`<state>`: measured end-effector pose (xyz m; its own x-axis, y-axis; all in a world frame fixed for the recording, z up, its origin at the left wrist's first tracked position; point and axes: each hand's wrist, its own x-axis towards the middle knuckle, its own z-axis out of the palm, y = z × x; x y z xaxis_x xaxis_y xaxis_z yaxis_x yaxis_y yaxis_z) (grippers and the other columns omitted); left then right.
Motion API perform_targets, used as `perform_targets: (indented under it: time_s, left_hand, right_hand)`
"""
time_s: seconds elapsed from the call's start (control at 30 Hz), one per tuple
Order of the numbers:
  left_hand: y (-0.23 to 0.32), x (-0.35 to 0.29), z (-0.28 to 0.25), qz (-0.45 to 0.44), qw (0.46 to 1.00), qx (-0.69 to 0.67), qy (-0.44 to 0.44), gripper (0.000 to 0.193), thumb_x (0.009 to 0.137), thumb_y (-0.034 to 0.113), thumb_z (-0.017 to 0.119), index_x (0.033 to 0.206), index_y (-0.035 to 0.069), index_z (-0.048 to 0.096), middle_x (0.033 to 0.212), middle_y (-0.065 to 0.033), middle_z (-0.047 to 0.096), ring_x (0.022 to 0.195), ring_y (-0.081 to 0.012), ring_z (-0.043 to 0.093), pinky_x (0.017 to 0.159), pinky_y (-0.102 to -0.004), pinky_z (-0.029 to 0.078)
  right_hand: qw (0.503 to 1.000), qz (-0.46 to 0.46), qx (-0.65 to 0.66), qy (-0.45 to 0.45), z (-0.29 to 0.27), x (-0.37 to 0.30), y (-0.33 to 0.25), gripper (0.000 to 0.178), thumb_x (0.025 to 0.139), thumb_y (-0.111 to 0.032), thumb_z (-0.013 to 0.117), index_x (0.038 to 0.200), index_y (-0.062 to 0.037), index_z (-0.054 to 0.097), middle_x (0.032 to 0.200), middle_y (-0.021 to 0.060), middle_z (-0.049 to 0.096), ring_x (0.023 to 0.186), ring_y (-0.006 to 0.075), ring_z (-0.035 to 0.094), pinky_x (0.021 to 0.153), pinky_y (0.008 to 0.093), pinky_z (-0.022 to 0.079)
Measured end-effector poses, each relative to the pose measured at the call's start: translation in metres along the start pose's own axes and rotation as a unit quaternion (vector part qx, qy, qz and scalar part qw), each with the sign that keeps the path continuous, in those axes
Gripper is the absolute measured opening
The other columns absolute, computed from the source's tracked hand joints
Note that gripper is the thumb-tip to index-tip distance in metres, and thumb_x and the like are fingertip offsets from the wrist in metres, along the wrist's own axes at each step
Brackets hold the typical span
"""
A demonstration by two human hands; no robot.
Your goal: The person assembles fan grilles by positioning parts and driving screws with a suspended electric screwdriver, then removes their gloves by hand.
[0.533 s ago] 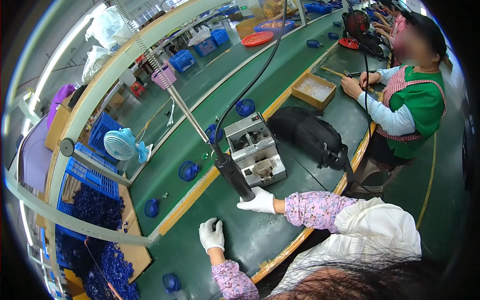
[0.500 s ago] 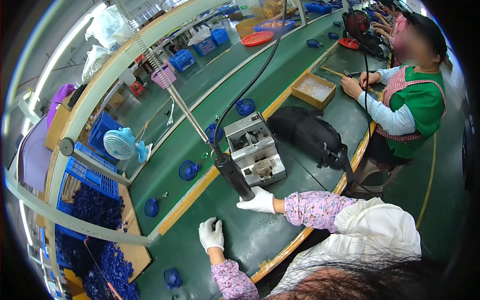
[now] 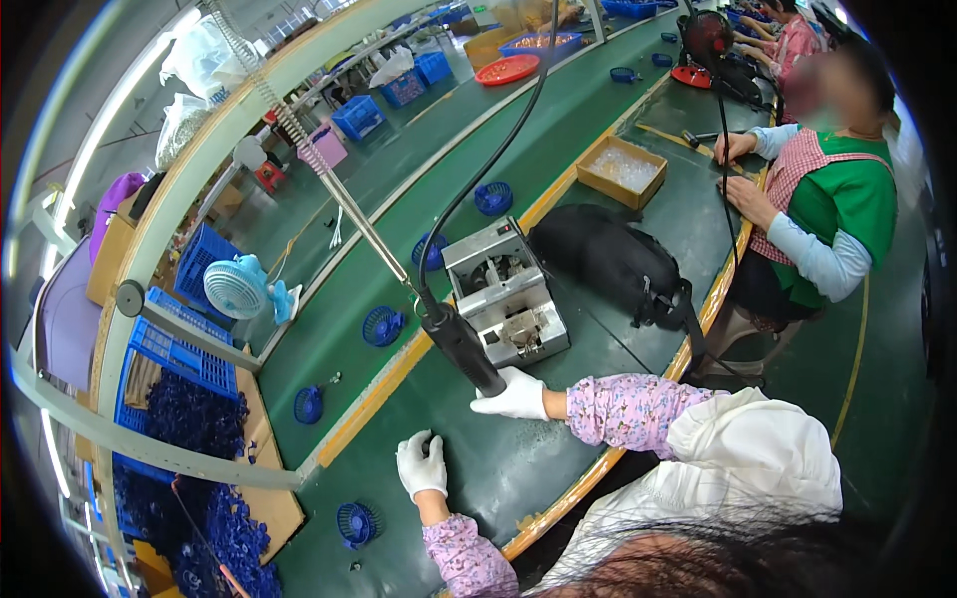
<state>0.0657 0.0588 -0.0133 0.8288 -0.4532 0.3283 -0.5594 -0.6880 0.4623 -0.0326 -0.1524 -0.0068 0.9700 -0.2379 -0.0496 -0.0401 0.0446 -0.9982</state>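
Observation:
My right hand (image 3: pixel 513 395), in a white glove, is wrapped round the lower end of a black electric screwdriver (image 3: pixel 461 344). The tool hangs tilted from a coiled metal spring (image 3: pixel 364 226), and its tip is hidden in the glove. My left hand (image 3: pixel 423 464), gloved too, rests on the green bench with its fingers curled; a small dark spot shows at the fingers, too small to name. Just beyond the screwdriver stands a metal fixture (image 3: pixel 508 294) with open recesses. The blue round basket-like part (image 3: pixel 357 523) nearest my left hand lies on the green conveyor belt.
A black bag (image 3: pixel 610 261) lies right of the fixture, and a box of clear small parts (image 3: pixel 622 171) sits behind it. More blue parts (image 3: pixel 382 326) line the belt. Blue crates (image 3: pixel 184 344) and a light-blue fan (image 3: pixel 239 287) are at left. A co-worker (image 3: pixel 837 189) sits at right.
The blue parts on the belt have shifted away from me, up and to the right. The co-worker's hands have moved apart, leaving a tool on the bench. My hands hold nearly the same places.

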Motion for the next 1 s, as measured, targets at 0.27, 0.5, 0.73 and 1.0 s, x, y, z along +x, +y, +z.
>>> perform_targets:
  time_s: [0.27,0.5,0.73,1.0]
  left_hand:
    - [0.0044,0.0001,-0.0017,-0.013,1.0,0.0,-0.015,0.017,0.076,0.016,0.067,0.089,0.005,0.066,0.08,-0.0098,0.057,0.077,-0.0244,0.056,0.072,-0.034,0.046]
    - [0.0069,-0.0006,-0.0038,-0.016,1.0,-0.003,-0.022,0.019,0.075,0.016,0.067,0.091,0.005,0.066,0.08,-0.0096,0.057,0.075,-0.0239,0.056,0.071,-0.0333,0.046]
    - [0.0063,0.0001,-0.0033,-0.014,0.999,0.007,-0.03,0.023,0.073,0.019,0.069,0.091,0.006,0.067,0.079,-0.0105,0.057,0.076,-0.0261,0.055,0.071,-0.0354,0.046]
    - [0.0029,-0.0011,-0.0038,0.002,1.0,0.017,-0.025,0.022,0.073,0.017,0.069,0.091,0.006,0.066,0.077,-0.0085,0.056,0.074,-0.023,0.055,0.071,-0.033,0.045]
  right_hand:
    - [1.0,-0.001,-0.001,-0.01,-0.0024,0.0019,0.0011,0.031,0.077,-0.034,0.069,0.075,-0.0054,0.057,0.067,0.0006,0.053,0.064,0.0106,0.048,0.062,0.0295,0.042]
    - [1.0,0.007,0.016,-0.008,-0.0016,-0.0009,-0.0007,0.03,0.076,-0.033,0.07,0.075,-0.006,0.057,0.067,-0.0003,0.052,0.064,0.0099,0.047,0.061,0.029,0.042]
    - [0.999,-0.025,0.017,0.011,0.0,0.0006,0.0019,0.026,0.078,-0.029,0.069,0.072,-0.0086,0.056,0.062,-0.0033,0.05,0.057,0.0074,0.046,0.055,0.0262,0.04]
    - [1.0,0.004,0.003,-0.01,-0.0003,-0.0005,0.0004,0.03,0.077,-0.033,0.069,0.074,-0.0061,0.056,0.068,-0.0002,0.052,0.064,0.0097,0.046,0.062,0.0291,0.042]
